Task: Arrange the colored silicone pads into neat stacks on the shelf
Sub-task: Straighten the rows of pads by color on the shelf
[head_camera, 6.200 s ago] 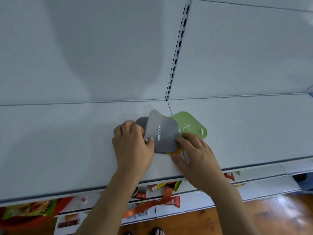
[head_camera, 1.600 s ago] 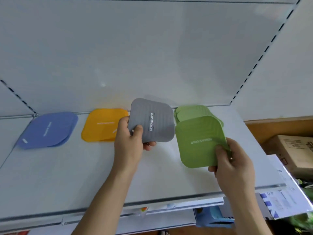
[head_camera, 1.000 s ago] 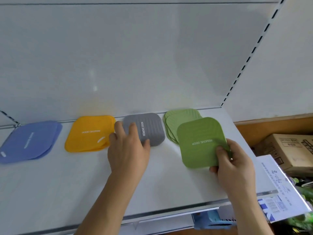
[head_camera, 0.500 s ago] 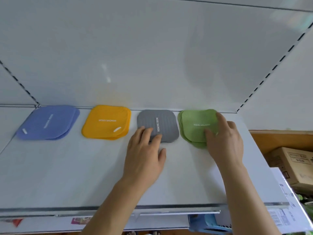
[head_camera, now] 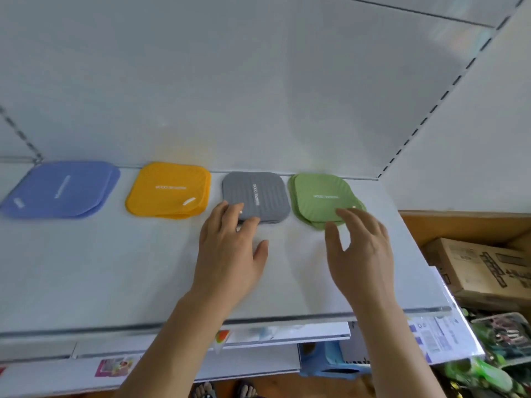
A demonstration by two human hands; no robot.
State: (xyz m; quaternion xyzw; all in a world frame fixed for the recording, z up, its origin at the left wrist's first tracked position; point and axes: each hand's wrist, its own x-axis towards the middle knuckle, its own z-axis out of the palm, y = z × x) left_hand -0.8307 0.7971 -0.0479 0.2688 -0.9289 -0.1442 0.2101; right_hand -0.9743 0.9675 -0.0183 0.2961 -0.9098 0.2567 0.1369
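Along the back of the white shelf (head_camera: 115, 268) lie four low stacks of silicone pads in a row: blue (head_camera: 61, 189), yellow (head_camera: 168, 191), grey (head_camera: 257, 196) and green (head_camera: 323, 199). My left hand (head_camera: 230, 248) is flat over the shelf, palm down, and its fingertips rest on the grey stack's front left corner. My right hand (head_camera: 359, 254) hovers open just in front of the green stack, fingers spread, holding nothing. The pads in each stack sit slightly offset from one another.
The shelf's back panel and a slotted upright (head_camera: 416, 124) close off the rear and right. A cardboard box (head_camera: 482, 265) sits to the right, below the shelf edge. Papers and packaged goods lie on the lower shelves, and feet show at the bottom.
My right hand has let go of the green pad, now on the green stack, and drawn back toward me. The left hand slid back slightly, fingertips still at the grey stack.
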